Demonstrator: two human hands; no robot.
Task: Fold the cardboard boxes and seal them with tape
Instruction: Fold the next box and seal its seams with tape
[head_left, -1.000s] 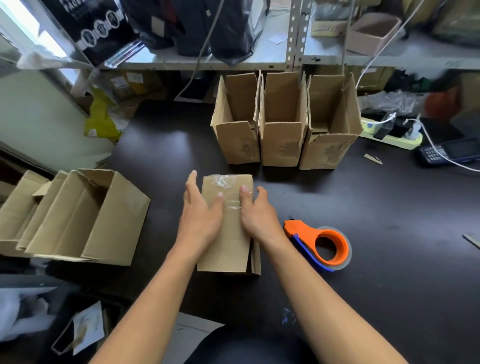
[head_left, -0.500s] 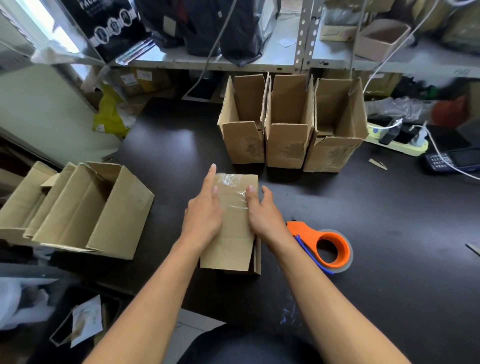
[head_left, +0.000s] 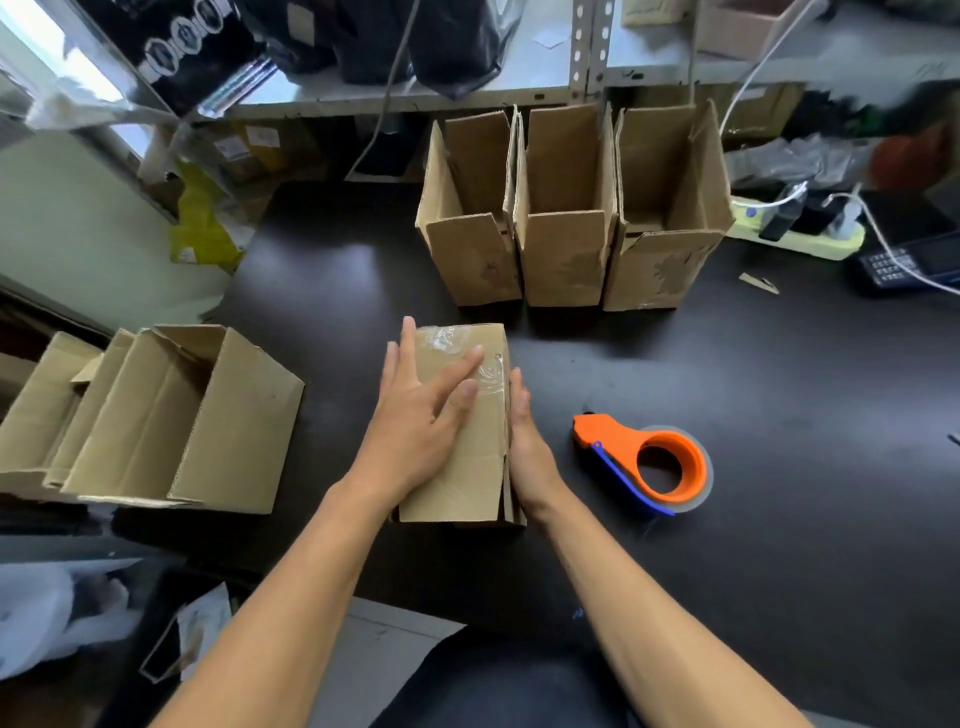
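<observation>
Three open boxes stand far on the dark tabletop under a shelf; both hands lie flat, the left hand now on the box, the right hand moved to its side.

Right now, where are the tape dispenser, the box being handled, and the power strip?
tape dispenser (head_left: 670, 457): head view, on its orange ring.
box being handled (head_left: 467, 467): head view, on its bare top face.
power strip (head_left: 810, 241): head view, on its pale green casing.

Three open boxes stand in a row, one taped box lies flat, one tape dispenser, two hands.
</observation>
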